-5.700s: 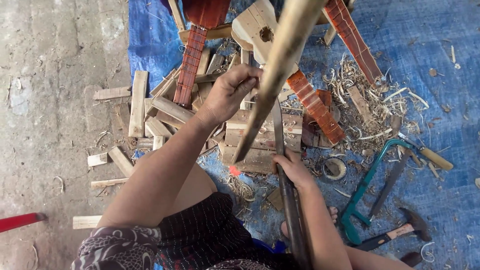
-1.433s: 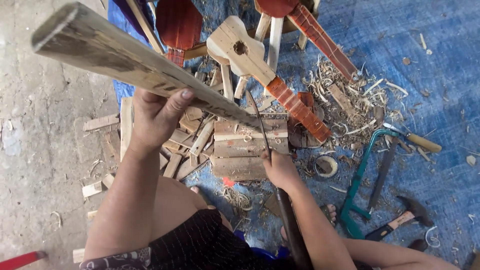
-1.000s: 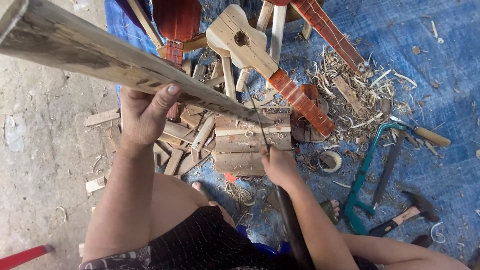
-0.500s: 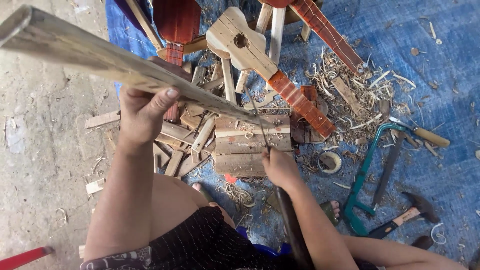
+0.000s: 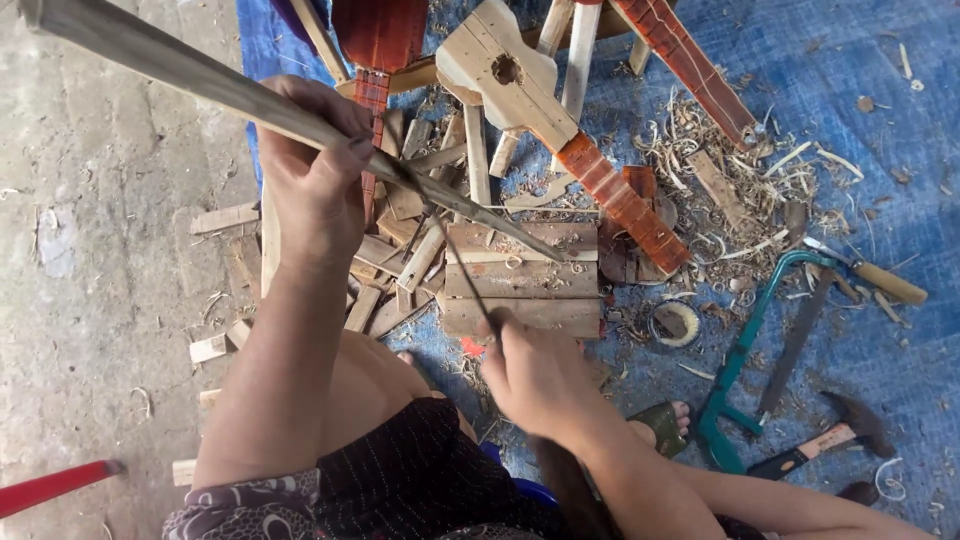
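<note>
- Since the earlier frame, the long wooden stick (image 5: 200,85) has dropped slightly at its upper-left end; the hands have kept their places.
- Lower left corner: a red bar (image 5: 55,487) lies on the bare concrete floor (image 5: 90,300).
- Left of centre: the left hand (image 5: 315,165) is closed around the stick, which runs from the upper left corner down to the centre of the frame.
- Centre: scrap wood pieces (image 5: 400,270) lie heaped beside a flat wooden block (image 5: 525,280), where the tip of the stick ends.
- Lower centre: the right hand (image 5: 540,380) is closed on the handle of a thin blade (image 5: 440,235), which crosses the stick.
- Upper centre: an unpainted small guitar body (image 5: 495,65) with a reddish neck (image 5: 620,205) lies on the blue tarp (image 5: 850,150).
- Right: a green hacksaw (image 5: 750,350), a chisel with a wooden handle (image 5: 870,275) and a hammer (image 5: 820,445) lie on the tarp among shavings (image 5: 700,150).
</note>
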